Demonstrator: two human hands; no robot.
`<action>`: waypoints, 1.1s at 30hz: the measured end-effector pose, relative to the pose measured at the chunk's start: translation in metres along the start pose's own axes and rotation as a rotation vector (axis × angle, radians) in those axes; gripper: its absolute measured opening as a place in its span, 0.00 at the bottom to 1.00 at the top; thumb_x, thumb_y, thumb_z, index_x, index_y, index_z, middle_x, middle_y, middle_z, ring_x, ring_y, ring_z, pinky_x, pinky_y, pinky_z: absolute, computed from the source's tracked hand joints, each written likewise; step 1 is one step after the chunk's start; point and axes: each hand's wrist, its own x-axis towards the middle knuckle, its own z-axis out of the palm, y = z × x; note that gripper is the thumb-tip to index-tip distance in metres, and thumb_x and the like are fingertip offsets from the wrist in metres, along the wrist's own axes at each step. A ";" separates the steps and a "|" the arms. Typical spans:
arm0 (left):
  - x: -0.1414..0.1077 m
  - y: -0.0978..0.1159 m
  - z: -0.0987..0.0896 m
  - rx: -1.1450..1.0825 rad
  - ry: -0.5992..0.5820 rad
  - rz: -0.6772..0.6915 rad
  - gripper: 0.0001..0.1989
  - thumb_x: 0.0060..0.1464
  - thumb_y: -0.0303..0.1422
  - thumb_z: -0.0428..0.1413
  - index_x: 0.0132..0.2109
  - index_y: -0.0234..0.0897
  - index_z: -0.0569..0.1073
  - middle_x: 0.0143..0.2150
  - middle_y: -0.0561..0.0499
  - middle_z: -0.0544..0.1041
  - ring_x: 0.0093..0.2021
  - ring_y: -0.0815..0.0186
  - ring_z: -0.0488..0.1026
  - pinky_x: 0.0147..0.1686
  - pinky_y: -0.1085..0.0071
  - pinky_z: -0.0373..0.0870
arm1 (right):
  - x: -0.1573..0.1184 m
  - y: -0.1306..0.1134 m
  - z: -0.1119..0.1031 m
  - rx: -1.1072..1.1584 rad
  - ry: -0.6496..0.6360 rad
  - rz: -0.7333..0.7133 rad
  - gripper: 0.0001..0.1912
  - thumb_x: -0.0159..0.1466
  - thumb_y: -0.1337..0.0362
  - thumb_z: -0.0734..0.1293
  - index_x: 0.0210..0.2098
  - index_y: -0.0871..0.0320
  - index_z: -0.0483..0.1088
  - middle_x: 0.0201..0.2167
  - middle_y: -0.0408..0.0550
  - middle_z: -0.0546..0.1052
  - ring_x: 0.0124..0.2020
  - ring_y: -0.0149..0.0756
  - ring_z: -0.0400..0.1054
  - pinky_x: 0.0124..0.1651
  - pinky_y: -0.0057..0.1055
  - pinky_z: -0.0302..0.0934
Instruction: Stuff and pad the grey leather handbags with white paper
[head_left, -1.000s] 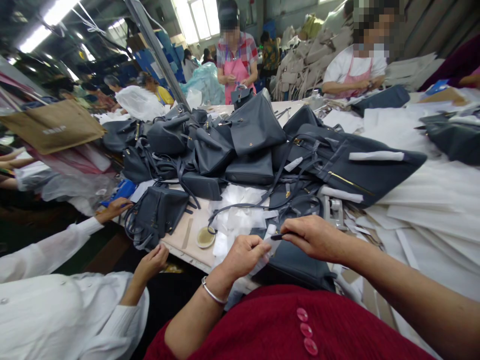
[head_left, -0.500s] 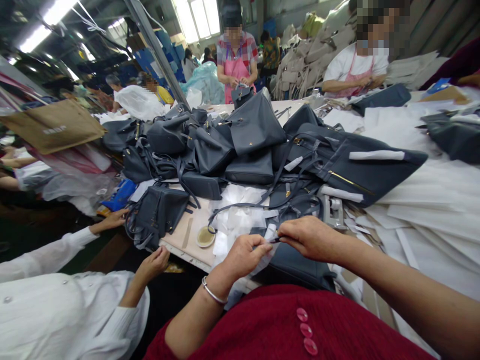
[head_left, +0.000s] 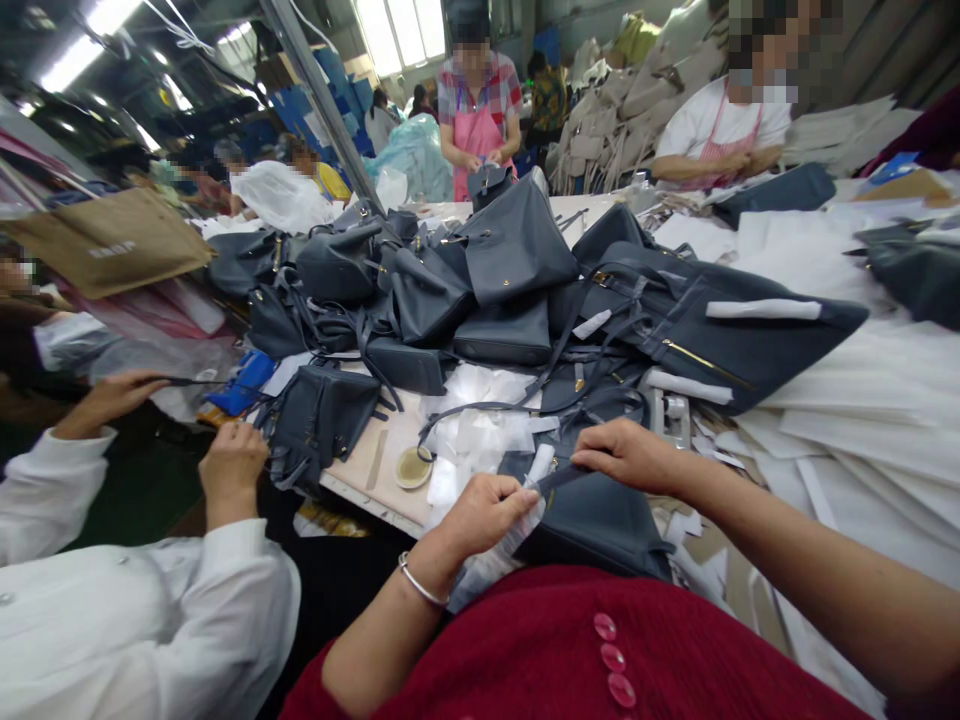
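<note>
A dark blue strap (head_left: 556, 481) runs between my two hands, above a dark blue bag (head_left: 607, 525) lying at the table's near edge. My left hand (head_left: 486, 512), with a silver bangle at the wrist, pinches the strap's left end beside thin white wrapping. Fingers of my right hand (head_left: 619, 455) are closed on the strap's other end. White wrapped hardware (head_left: 541, 462) shows just above the strap. Crumpled white tissue (head_left: 480, 425) lies beyond my left hand.
Dark blue bags (head_left: 517, 245) are heaped across the table. A small round dish (head_left: 412, 467) sits left of the tissue. White sheets (head_left: 862, 440) are stacked at right. At left, a co-worker in white sleeves (head_left: 225, 600) holds a thin dark strap.
My hands have moved apart, and more of the strap shows between them. The co-worker's hands have shifted left, away from the small bag, with a thin strap drawn out.
</note>
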 end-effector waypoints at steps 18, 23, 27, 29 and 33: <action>0.006 -0.007 -0.005 -0.107 -0.091 0.022 0.21 0.60 0.44 0.52 0.33 0.30 0.78 0.25 0.53 0.73 0.26 0.71 0.64 0.27 0.75 0.56 | 0.012 -0.005 -0.011 -0.006 -0.016 -0.236 0.17 0.70 0.57 0.61 0.33 0.60 0.77 0.26 0.46 0.77 0.27 0.31 0.69 0.33 0.26 0.59; 0.010 -0.003 0.003 -0.138 -0.106 0.021 0.23 0.61 0.46 0.51 0.35 0.31 0.80 0.30 0.50 0.79 0.31 0.67 0.71 0.34 0.73 0.64 | 0.020 -0.017 0.004 -0.201 -0.021 -0.331 0.17 0.71 0.57 0.61 0.33 0.58 0.76 0.26 0.47 0.77 0.27 0.32 0.69 0.31 0.27 0.55; 0.015 0.012 0.011 -0.174 -0.094 0.037 0.22 0.62 0.44 0.50 0.36 0.32 0.81 0.34 0.47 0.81 0.34 0.65 0.75 0.37 0.72 0.67 | 0.027 -0.033 0.022 -0.265 -0.006 -0.330 0.17 0.71 0.58 0.59 0.33 0.59 0.74 0.26 0.48 0.77 0.26 0.33 0.68 0.30 0.28 0.53; 0.015 0.016 0.009 -0.133 -0.079 0.053 0.21 0.62 0.43 0.50 0.35 0.32 0.81 0.32 0.48 0.81 0.33 0.65 0.74 0.38 0.72 0.67 | 0.027 -0.030 0.024 -0.159 -0.021 -0.284 0.17 0.72 0.57 0.57 0.37 0.59 0.73 0.27 0.48 0.77 0.27 0.34 0.69 0.31 0.28 0.55; 0.007 0.009 -0.004 -0.029 -0.026 -0.009 0.23 0.62 0.44 0.50 0.31 0.33 0.81 0.30 0.49 0.80 0.32 0.66 0.73 0.35 0.73 0.65 | 0.022 0.004 0.011 -0.008 -0.061 -0.084 0.21 0.73 0.55 0.53 0.32 0.59 0.70 0.23 0.45 0.74 0.26 0.32 0.68 0.33 0.27 0.58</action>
